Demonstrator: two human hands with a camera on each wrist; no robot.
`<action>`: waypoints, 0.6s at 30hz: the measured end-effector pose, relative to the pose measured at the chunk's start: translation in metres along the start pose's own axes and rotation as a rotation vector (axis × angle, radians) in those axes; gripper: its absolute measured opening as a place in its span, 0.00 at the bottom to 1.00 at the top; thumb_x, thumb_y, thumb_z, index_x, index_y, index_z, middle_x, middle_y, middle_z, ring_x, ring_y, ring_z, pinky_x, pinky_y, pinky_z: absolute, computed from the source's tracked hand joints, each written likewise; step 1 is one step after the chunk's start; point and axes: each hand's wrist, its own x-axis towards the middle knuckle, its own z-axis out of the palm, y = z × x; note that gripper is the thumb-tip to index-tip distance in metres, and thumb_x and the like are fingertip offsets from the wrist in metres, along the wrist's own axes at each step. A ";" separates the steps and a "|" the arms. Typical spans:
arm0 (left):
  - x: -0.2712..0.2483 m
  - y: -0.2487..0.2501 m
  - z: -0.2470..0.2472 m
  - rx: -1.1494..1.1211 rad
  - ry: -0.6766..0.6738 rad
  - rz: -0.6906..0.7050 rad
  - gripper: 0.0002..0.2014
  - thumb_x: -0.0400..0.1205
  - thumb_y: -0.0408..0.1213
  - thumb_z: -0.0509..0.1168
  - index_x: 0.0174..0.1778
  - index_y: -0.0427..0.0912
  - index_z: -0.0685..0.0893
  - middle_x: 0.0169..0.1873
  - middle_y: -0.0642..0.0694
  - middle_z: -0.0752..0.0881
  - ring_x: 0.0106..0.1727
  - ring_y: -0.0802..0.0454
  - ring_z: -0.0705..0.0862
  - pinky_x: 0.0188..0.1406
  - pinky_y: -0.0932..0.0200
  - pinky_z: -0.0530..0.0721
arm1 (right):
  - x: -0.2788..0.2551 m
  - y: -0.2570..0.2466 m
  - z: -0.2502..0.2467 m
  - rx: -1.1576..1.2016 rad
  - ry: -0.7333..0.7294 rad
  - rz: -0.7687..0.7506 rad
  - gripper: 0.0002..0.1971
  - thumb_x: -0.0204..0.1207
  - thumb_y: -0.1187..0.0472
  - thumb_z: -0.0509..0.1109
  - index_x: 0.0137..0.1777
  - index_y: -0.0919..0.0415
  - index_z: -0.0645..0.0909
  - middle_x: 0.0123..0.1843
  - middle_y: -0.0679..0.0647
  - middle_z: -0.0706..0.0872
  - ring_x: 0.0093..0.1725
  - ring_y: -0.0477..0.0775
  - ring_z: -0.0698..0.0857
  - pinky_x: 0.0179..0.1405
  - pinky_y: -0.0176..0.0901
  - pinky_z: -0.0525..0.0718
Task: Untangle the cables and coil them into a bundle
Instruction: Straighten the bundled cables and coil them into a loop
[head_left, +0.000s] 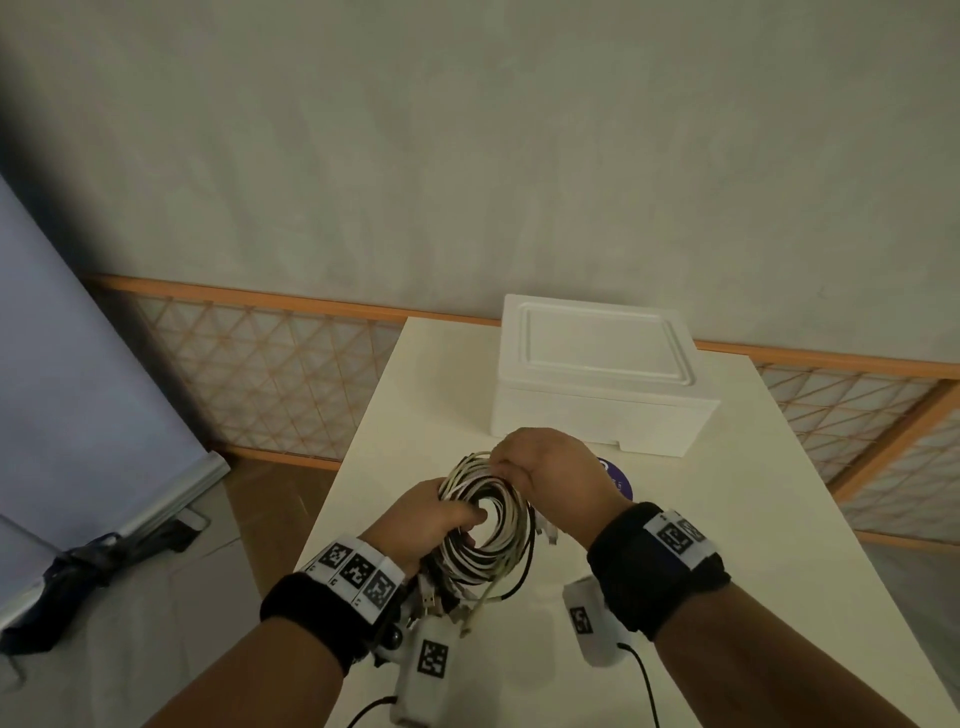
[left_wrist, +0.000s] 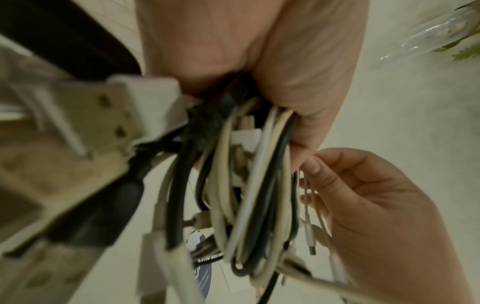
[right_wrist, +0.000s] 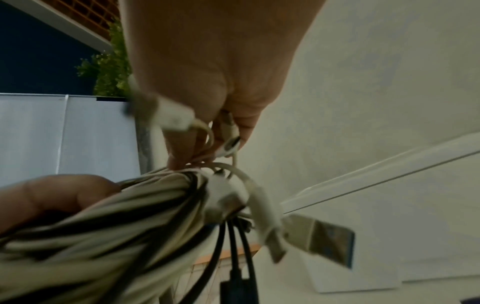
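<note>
Mostly done: cables already coiled, held above desk. Left hand grip wrapped round coil; right hand grip pinching loose ends at top. Left: tucking dangling plugs.

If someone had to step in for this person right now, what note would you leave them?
Left hand grips the coil of black and white cables, held above the table.
Right hand pinches white strands at the coil's top.
Done: most cables wound into a ring.
Left: loose plug ends dangle below; tuck them in and secure the bundle.
White foam box sits behind, untouched.
</note>
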 end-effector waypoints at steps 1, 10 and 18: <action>0.002 0.001 0.001 -0.022 -0.003 -0.015 0.06 0.63 0.36 0.70 0.28 0.40 0.79 0.22 0.47 0.79 0.27 0.49 0.80 0.36 0.56 0.78 | 0.000 0.001 0.000 0.004 0.003 0.064 0.11 0.78 0.53 0.66 0.47 0.59 0.86 0.40 0.52 0.88 0.41 0.55 0.85 0.41 0.50 0.84; 0.023 -0.012 -0.014 -0.364 0.198 -0.304 0.17 0.76 0.35 0.70 0.21 0.38 0.78 0.27 0.39 0.81 0.33 0.42 0.82 0.43 0.52 0.80 | -0.051 0.016 0.010 -0.089 0.267 -0.111 0.09 0.68 0.69 0.70 0.47 0.58 0.82 0.47 0.54 0.85 0.46 0.54 0.82 0.45 0.45 0.82; 0.020 -0.008 -0.003 -0.485 0.196 -0.378 0.10 0.77 0.34 0.68 0.31 0.34 0.80 0.39 0.32 0.86 0.43 0.37 0.85 0.50 0.44 0.83 | -0.065 0.010 0.045 -0.193 -0.094 -0.270 0.08 0.75 0.54 0.67 0.49 0.52 0.86 0.44 0.47 0.86 0.39 0.52 0.84 0.32 0.41 0.83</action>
